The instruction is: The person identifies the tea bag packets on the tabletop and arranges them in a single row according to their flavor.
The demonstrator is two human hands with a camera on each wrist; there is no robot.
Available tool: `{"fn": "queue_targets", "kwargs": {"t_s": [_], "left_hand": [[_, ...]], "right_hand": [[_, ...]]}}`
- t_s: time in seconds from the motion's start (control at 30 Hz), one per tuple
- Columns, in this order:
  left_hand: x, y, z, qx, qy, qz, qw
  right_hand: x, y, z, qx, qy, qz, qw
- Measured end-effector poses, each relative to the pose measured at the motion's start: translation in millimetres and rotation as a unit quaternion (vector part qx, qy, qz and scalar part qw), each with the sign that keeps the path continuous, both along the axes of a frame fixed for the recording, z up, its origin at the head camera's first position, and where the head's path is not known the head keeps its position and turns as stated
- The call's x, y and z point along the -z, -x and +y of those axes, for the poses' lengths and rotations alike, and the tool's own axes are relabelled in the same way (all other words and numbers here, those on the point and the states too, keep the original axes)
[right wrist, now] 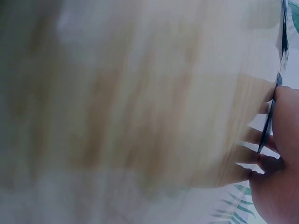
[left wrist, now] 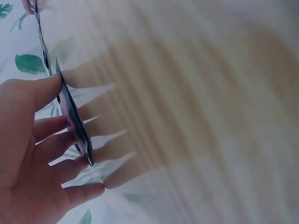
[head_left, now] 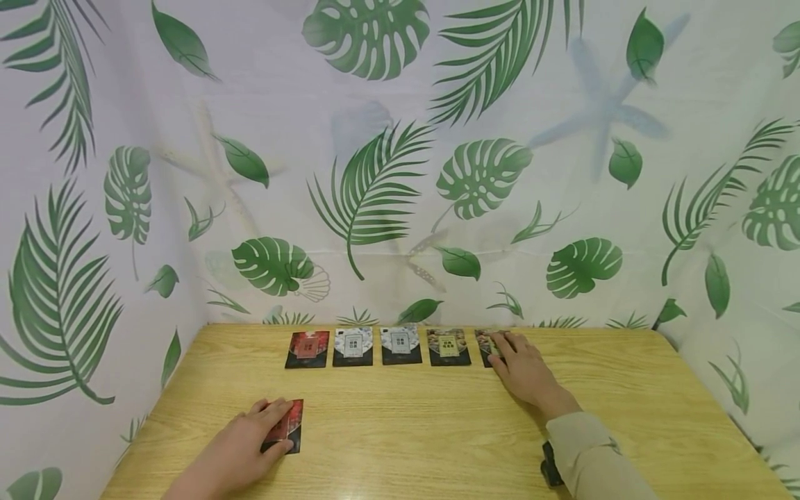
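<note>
My left hand (head_left: 244,441) is at the front left of the table. It holds a flat red-and-black packet (head_left: 294,422) by its edges, thumb on the near side and fingers over the top. Seen edge-on in the left wrist view, that packet (left wrist: 74,119) sits between thumb and fingers. At the right end of the back row, my right hand (head_left: 525,368) grips a dark packet with a brownish picture (head_left: 484,347), partly covered by the fingers. In the right wrist view, this packet (right wrist: 267,122) shows as a thin dark edge by the thumb.
Along the table's back edge lie a red packet (head_left: 307,348), a white packet (head_left: 353,346), a second white packet (head_left: 401,346) and a yellow-brown packet (head_left: 448,347). A small black object (head_left: 551,465) is beside the right sleeve (head_left: 594,451). A leaf-print cloth (head_left: 400,208) surrounds the wooden table (head_left: 387,444).
</note>
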State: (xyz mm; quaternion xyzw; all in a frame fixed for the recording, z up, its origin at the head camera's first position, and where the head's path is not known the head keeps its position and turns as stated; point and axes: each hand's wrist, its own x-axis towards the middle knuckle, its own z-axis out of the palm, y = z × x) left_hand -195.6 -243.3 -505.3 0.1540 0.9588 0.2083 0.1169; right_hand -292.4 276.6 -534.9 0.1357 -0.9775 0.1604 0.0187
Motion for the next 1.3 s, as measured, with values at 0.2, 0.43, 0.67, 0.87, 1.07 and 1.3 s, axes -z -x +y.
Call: {"fn": "queue_targets", "kwargs": {"t_s": [0.2, 0.43, 0.67, 0.87, 1.07, 1.3], "left_hand": [[0.0, 4.7, -12, 0.01, 0.014, 0.012, 0.9998], [-0.7, 8.9, -21, 0.008, 0.035, 0.023, 0.9991], [-0.6, 13.5, -26, 0.003, 0.038, 0.02, 0.9991], [-0.6, 17.3, -29, 0.0, 0.053, 0.031, 0.9981], [-1.9, 18.8, -30, 0.005, 0.072, 0.058, 0.9957], [-3.8, 17.7, -29, -0.01, 0.087, 0.091, 0.992]], "right_hand": [[-2.3, -0.7, -2, 0.007, 0.006, -0.008, 1.0], [-5.6, -1.2, -5, 0.01, -0.008, -0.013, 1.0], [-2.9, -0.5, -4, 0.012, -0.008, -0.017, 1.0], [3.7, 2.3, -1, 0.011, 0.002, -0.006, 1.0], [4.4, 3.1, -1, 0.012, 0.002, -0.01, 1.0], [2.0, 1.6, -2, 0.011, -0.004, -0.007, 1.0]]}}
